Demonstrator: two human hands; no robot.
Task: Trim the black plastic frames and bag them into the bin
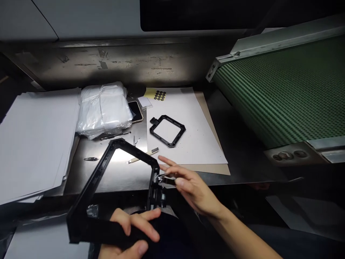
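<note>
Head view: our L hand (129,233) curls around the lower bar of a black frame (93,180). Our R hand (198,192) pinches a metal clipper (167,179) thumb-to-fingers, other fingers extended, tip at the frame's R bar; contact unconfirmed. We see the frame crossing the steel bench's (86,147) front edge. Beyond: 2nd frame (160,139), flat on white sheet (202,144). Dark strip runs btwn sheet & green conveyor (283,93), R. Paper stack (37,140) & plastic-wrapped bundle (104,108) bound L side.
</note>
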